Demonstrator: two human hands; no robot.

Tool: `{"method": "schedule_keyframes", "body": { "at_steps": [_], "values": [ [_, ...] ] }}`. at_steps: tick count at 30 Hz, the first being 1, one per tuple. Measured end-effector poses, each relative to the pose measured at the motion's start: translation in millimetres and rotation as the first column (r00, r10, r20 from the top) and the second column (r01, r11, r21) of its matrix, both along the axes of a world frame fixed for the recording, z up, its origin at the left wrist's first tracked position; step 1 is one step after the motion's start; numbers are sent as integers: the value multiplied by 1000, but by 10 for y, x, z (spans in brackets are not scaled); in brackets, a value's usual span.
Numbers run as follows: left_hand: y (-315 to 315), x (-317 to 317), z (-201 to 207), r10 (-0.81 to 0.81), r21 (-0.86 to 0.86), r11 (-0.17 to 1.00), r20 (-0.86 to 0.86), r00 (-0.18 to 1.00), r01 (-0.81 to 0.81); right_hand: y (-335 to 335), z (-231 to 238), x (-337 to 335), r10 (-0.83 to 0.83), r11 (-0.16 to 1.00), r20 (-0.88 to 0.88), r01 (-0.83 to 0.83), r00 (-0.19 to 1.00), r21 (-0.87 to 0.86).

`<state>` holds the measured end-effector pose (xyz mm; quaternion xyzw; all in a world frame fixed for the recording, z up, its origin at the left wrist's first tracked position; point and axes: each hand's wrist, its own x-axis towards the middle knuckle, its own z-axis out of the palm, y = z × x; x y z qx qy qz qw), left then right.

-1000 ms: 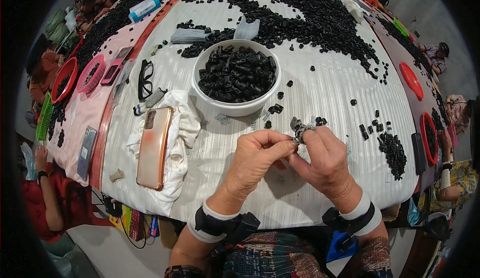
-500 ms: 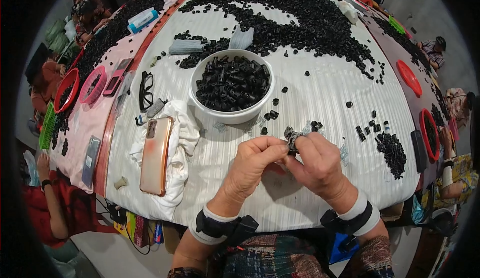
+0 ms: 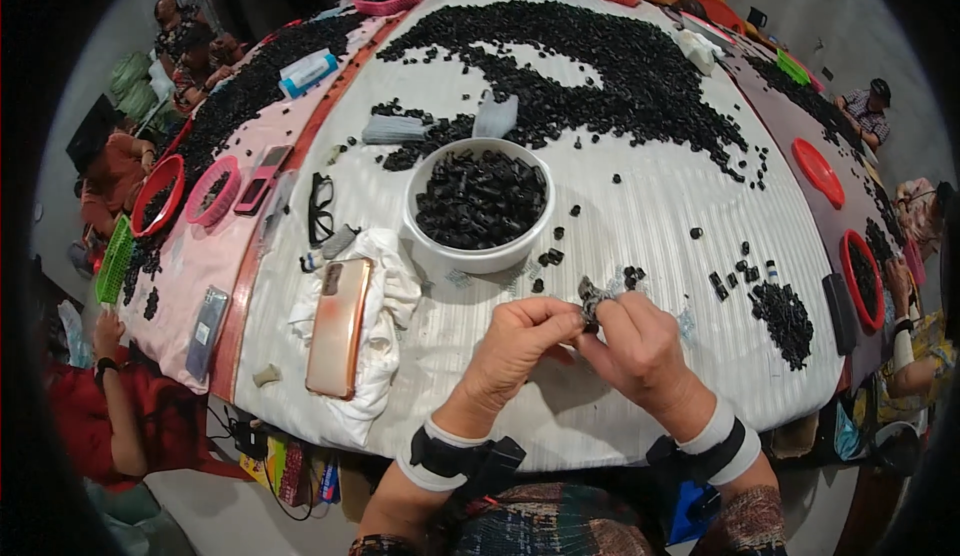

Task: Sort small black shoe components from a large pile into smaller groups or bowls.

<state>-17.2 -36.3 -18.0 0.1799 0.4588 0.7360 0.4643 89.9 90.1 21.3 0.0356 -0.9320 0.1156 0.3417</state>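
Both my hands meet over the near part of the table. My left hand (image 3: 525, 341) is closed, thumb and forefinger pinching a small dark piece that is mostly hidden. With curled fingers my right hand (image 3: 640, 348) grips a crumpled grey cloth scrap (image 3: 591, 292) against that piece. Just beyond my fingers lie a few loose black plastic parts (image 3: 633, 277). A white bowl (image 3: 482, 259) full of similar black parts (image 3: 480, 199) stands ahead and to the left. To the right is a small pile of thin black pieces (image 3: 783, 324).
On the left, a phone (image 3: 338, 331) lies on a white cloth (image 3: 385, 291), with black-framed glasses (image 3: 320, 210) beyond. A wide heap of black parts (image 3: 560, 46) covers the far table. Pink and red baskets (image 3: 213, 192) stand on the left table, where other people sit; more people sit on the right.
The view has tilted slightly, so the table and its things appear lower. My hands stay together on the small piece, with only a slight shift of the fingers.
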Motion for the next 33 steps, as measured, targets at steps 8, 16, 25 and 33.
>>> {"method": "schedule_keyframes", "body": {
  "at_steps": [8,16,25,33],
  "values": [
    [-21,-12,28,-51,14,999,19,999,51,15,87,33,41,989,40,-35,998,-143],
    [-31,14,51,-99,100,990,0,995,98,39,206,113,122,846,109,-46,986,-531],
    [-55,-317,298,640,133,767,-84,763,-628,109,90,241,71,862,90,-15,993,-507],
    [-86,-835,569,743,149,669,-126,657,-728,199,88,257,66,871,105,-6,992,-492]
  ]
}}
